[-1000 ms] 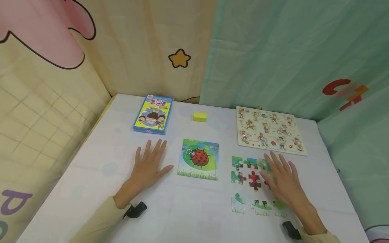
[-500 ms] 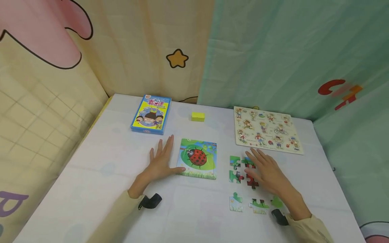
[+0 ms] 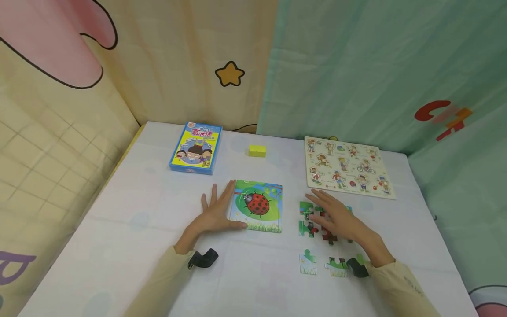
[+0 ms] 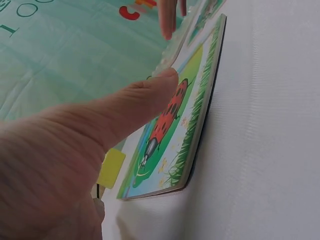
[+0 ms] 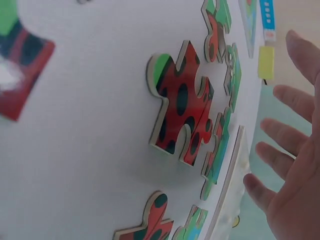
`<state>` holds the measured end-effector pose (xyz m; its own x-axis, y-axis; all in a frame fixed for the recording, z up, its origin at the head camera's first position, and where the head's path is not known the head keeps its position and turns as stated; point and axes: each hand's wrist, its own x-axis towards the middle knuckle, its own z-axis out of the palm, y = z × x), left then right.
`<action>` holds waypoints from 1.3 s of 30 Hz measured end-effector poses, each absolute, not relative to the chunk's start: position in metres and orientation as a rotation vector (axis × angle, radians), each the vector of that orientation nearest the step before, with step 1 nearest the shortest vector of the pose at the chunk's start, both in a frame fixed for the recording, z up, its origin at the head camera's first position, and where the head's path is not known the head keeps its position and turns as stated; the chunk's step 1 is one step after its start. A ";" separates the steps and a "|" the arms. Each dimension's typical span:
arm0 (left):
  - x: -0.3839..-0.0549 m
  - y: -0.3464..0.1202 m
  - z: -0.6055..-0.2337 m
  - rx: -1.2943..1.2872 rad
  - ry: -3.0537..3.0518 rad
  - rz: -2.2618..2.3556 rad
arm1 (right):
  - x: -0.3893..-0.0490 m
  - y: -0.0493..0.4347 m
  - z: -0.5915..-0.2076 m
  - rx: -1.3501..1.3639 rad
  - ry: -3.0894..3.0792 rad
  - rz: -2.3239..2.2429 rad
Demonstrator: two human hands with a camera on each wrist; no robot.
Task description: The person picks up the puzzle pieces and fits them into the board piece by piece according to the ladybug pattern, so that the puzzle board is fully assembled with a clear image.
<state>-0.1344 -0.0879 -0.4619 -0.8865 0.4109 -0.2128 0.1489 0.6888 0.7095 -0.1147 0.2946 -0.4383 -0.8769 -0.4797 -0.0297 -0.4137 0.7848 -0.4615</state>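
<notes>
My left hand (image 3: 214,216) is spread at the left side of a square ladybug picture board (image 3: 259,206). Its index finger lies along the upper left edge, and its thumb reaches over the lower edge. In the left wrist view the thumb (image 4: 145,97) stretches across the board; whether it touches cannot be told. Loose jigsaw pieces lie in rows to the right. Over the upper ones hovers my right hand (image 3: 336,215), fingers extended, covering some. In the right wrist view a red, black-spotted piece (image 5: 182,100) lies on the white tabletop, apart from that hand.
A blue and yellow card box (image 3: 196,149) lies at the back left. A small yellow block (image 3: 257,151) sits at the back middle. Behind the pieces is a flat puzzle board with printed children figures (image 3: 348,167). Curtains hang close behind the table (image 3: 257,273).
My left hand has moved right, from beside the ladybug board to its left edge. My right hand has shifted left over the jigsaw pieces. The board and pieces stay put.
</notes>
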 end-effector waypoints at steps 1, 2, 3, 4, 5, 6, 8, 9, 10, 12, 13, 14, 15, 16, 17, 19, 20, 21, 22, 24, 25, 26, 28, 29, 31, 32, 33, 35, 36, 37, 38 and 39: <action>-0.135 -0.087 -0.462 0.440 2.548 1.022 | -0.117 0.295 -0.438 -0.718 2.809 -0.703; -0.135 -0.087 -0.463 0.440 2.550 1.020 | -0.118 0.295 -0.438 -0.721 2.787 -0.725; -0.135 -0.086 -0.464 0.439 2.554 1.012 | -0.120 0.295 -0.438 -0.720 2.766 -0.741; -0.135 -0.086 -0.465 0.439 2.559 1.003 | -0.121 0.295 -0.438 -0.719 2.750 -0.751; -0.135 -0.086 -0.466 0.440 2.563 0.994 | -0.122 0.295 -0.438 -0.716 2.733 -0.765; -0.135 -0.086 -0.466 0.442 2.566 0.988 | -0.123 0.296 -0.438 -0.715 2.719 -0.774; -0.134 -0.085 -0.468 0.447 2.571 0.984 | -0.125 0.297 -0.440 -0.723 2.700 -0.793; -0.133 -0.086 -0.468 0.449 2.572 0.983 | -0.126 0.298 -0.441 -0.725 2.695 -0.800; -0.133 -0.086 -0.468 0.452 2.572 0.985 | -0.128 0.298 -0.443 -0.736 2.692 -0.807; -0.131 -0.087 -0.469 0.449 2.571 0.982 | -0.131 0.299 -0.446 -0.751 2.673 -0.831; -0.130 -0.088 -0.469 0.445 2.568 0.988 | -0.132 0.300 -0.448 -0.759 2.662 -0.846; -0.129 -0.088 -0.469 0.442 2.568 0.990 | -0.133 0.300 -0.449 -0.764 2.654 -0.853; -0.129 -0.089 -0.469 0.438 2.566 0.992 | -0.134 0.299 -0.450 -0.768 2.646 -0.861; -0.129 -0.090 -0.469 0.436 2.565 0.995 | -0.135 0.299 -0.451 -0.773 2.641 -0.863; -0.129 -0.090 -0.469 0.433 2.564 0.997 | -0.135 0.299 -0.451 -0.770 2.638 -0.865; -0.129 -0.091 -0.469 0.435 2.560 1.004 | -0.136 0.300 -0.452 -0.764 2.641 -0.865; -0.130 -0.091 -0.469 0.434 2.559 1.002 | -0.136 0.300 -0.451 -0.759 2.648 -0.857; -0.130 -0.091 -0.469 0.435 2.556 1.008 | -0.136 0.300 -0.451 -0.756 2.656 -0.851; -0.131 -0.090 -0.469 0.436 2.554 1.012 | -0.136 0.301 -0.451 -0.750 2.664 -0.843; -0.133 -0.090 -0.468 0.436 2.548 1.016 | -0.136 0.302 -0.450 -0.736 2.678 -0.826; -0.133 -0.090 -0.468 0.438 2.545 1.024 | -0.136 0.302 -0.449 -0.733 2.688 -0.813; -0.133 -0.089 -0.468 0.437 2.543 1.024 | -0.136 0.302 -0.449 -0.727 2.697 -0.800; -0.134 -0.089 -0.468 0.442 2.541 1.027 | -0.135 0.302 -0.448 -0.718 2.711 -0.767; -0.134 -0.089 -0.468 0.444 2.538 1.028 | -0.135 0.302 -0.447 -0.716 2.717 -0.752; -0.134 -0.089 -0.468 0.442 2.538 1.030 | -0.135 0.301 -0.447 -0.714 2.726 -0.724; -0.134 -0.089 -0.468 0.439 2.541 1.024 | -0.135 0.300 -0.446 -0.715 2.730 -0.715; -0.134 -0.089 -0.467 0.438 2.543 1.029 | -0.135 0.300 -0.446 -0.716 2.731 -0.709; -0.134 -0.090 -0.467 0.431 2.545 1.030 | -0.136 0.299 -0.446 -0.723 2.729 -0.707; -0.134 -0.090 -0.467 0.425 2.548 1.024 | -0.136 0.298 -0.446 -0.728 2.727 -0.706; -0.133 -0.090 -0.466 0.426 2.550 1.027 | -0.137 0.298 -0.446 -0.731 2.724 -0.708; -0.133 -0.090 -0.467 0.422 2.552 1.022 | -0.137 0.298 -0.447 -0.736 2.722 -0.706; -0.133 -0.090 -0.467 0.420 2.551 1.022 | -0.138 0.298 -0.447 -0.740 2.718 -0.707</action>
